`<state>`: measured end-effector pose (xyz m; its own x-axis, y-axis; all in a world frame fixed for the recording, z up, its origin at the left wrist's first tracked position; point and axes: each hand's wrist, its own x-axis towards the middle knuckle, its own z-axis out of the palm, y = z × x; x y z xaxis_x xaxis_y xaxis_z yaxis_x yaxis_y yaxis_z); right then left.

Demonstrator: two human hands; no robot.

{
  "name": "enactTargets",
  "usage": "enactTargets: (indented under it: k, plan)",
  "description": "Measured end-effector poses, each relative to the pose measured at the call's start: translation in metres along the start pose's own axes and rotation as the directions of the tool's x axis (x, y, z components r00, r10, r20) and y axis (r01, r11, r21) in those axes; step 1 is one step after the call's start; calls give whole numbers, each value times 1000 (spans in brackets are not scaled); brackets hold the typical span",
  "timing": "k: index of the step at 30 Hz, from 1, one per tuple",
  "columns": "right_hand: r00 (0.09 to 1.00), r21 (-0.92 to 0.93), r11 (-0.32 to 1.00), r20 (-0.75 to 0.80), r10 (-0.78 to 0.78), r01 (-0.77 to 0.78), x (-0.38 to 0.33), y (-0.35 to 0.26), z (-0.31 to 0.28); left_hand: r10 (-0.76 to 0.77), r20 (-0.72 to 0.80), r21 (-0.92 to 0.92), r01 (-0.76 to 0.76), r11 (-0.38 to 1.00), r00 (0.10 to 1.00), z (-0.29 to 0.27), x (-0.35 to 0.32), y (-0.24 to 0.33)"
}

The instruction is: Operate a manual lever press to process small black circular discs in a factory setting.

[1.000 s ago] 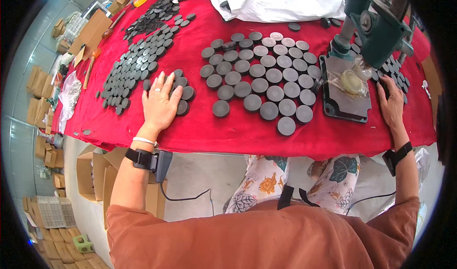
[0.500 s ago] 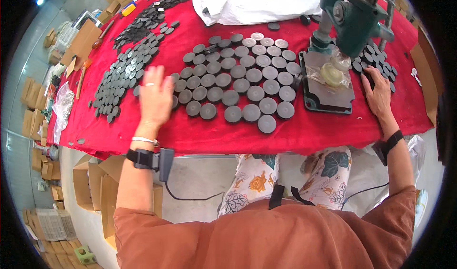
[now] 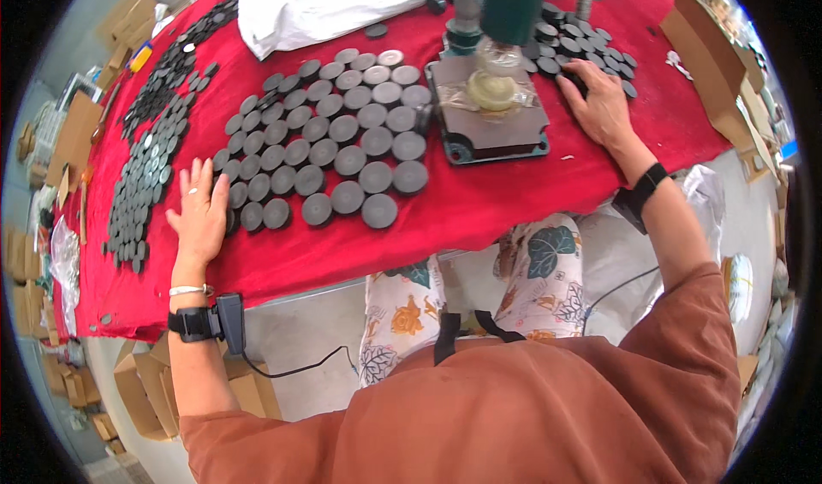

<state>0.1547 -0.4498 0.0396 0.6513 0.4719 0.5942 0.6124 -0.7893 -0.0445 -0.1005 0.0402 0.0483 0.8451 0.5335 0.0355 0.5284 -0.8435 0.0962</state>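
Observation:
My left hand [image 3: 202, 220] lies open with fingers spread at the left border of a broad group of round dark grey discs [image 3: 349, 160]. Its fingertips touch or nearly touch the outermost ones. On the right, my right hand [image 3: 602, 111] rests at the near edge of a smaller heap of the same discs [image 3: 591, 45]. A dark disc [image 3: 576, 81] shows between its thumb and curled fingers, partly covered by them. Between my hands stands a green bench press [image 3: 512, 8]. A yellowish translucent round piece [image 3: 492, 92] sits on its plastic-covered base plate [image 3: 462, 133].
Smaller dark discs [image 3: 137, 193] spread along the left of the red cloth [image 3: 282, 270]. White sheeting [image 3: 317, 8] lies at the back. A wooden-handled tool [image 3: 84, 206] lies at the far left. Cardboard stands at the right edge [image 3: 698, 73]; open boxes [image 3: 141, 390] sit below the table.
The whole view has turned, shifting the table leftward in the picture. My left hand's fingers are more spread and sharper now. The right hand keeps its place by the small heap.

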Motion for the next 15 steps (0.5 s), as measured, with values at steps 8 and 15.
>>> enactTargets:
  k: [8, 15]
  plan:
    - [1000, -42, 999, -7, 0, -1, -1, -1, 4, 636, -169, -44, -650, 758, 753, -2, -71, 134]
    - [998, -26, 998, 32, 52, -51, -1, -4, 4, 577, -86, 60, -574, 817, 812, 10, -57, 174]
